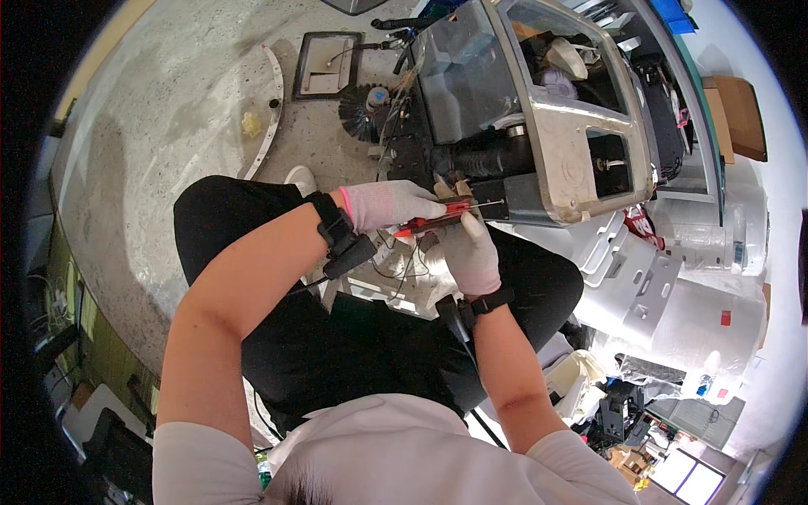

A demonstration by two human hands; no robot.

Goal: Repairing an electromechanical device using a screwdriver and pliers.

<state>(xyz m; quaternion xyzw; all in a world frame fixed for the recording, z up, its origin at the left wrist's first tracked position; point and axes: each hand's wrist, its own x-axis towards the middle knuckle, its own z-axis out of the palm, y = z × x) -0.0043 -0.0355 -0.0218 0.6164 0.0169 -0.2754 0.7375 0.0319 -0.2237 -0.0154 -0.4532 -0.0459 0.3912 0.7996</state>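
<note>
Both my hands wear pale gloves and meet over my lap. My left hand [394,205] is closed round a screwdriver [459,204] with a red and black handle; its thin metal shaft points right. Just below, my right hand [470,252] is closed with its thumb on a dark, red-ended long tool [425,225], whose exact kind I cannot make out. The two tools lie side by side, almost touching. My fingers hide parts of both. A thin black cable [406,273] hangs beneath the hands.
Ahead to the right stands a large machine with a pale metal frame [551,160], black hose [484,157] and round black brush [360,114]. On the floor lie a curved perforated strip [276,109] and a black-framed panel [326,66]. White plastic bins [640,290] stand at right.
</note>
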